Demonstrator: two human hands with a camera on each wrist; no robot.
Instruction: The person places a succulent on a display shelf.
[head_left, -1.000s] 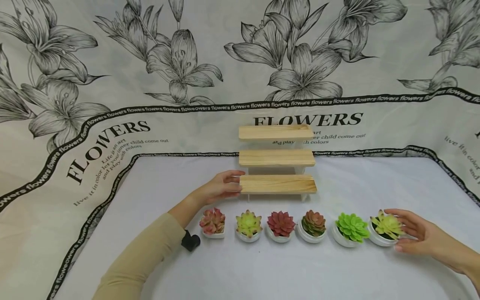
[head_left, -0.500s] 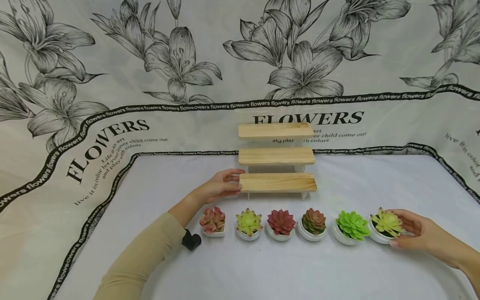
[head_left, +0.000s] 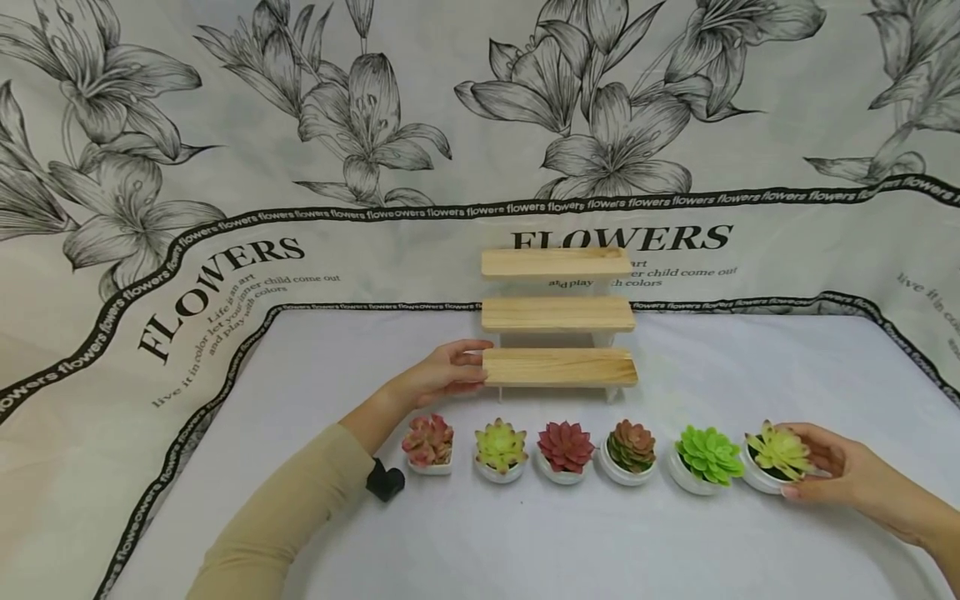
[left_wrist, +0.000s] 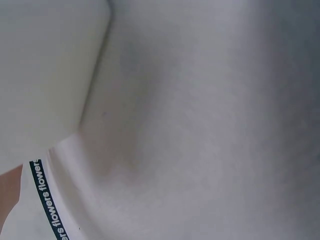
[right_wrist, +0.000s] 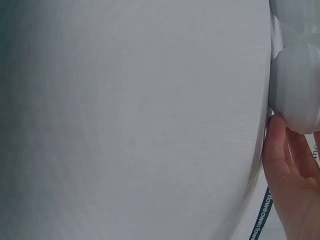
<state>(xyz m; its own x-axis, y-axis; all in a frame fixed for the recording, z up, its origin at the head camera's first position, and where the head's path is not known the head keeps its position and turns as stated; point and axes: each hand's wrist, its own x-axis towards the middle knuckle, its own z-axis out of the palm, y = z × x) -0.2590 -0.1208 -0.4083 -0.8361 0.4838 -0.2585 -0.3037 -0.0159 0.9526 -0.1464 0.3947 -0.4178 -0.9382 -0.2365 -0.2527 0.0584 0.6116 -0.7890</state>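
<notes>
A three-step display stand with pale wooden shelves stands near the back of the table. My left hand holds the left end of its lowest shelf; some fingertips are hidden at the board. Far right, my right hand grips the white pot of a yellow-green succulent, thumb in front and fingers behind. The right wrist view shows the thumb against the white pot. Close beside that pot is a bright green succulent. The left wrist view shows mostly white cloth and a little skin.
Leftward in the same row stand a brown-green succulent, a dark red succulent, a yellow-green succulent with red tips and a pinkish succulent. A small black object lies by the left sleeve. Flower-printed cloth hangs behind.
The right hand's thumb has moved in leftward against the pot's front, closing the grasp. The left hand stays at the shelf. The whole head view has shifted slightly.
</notes>
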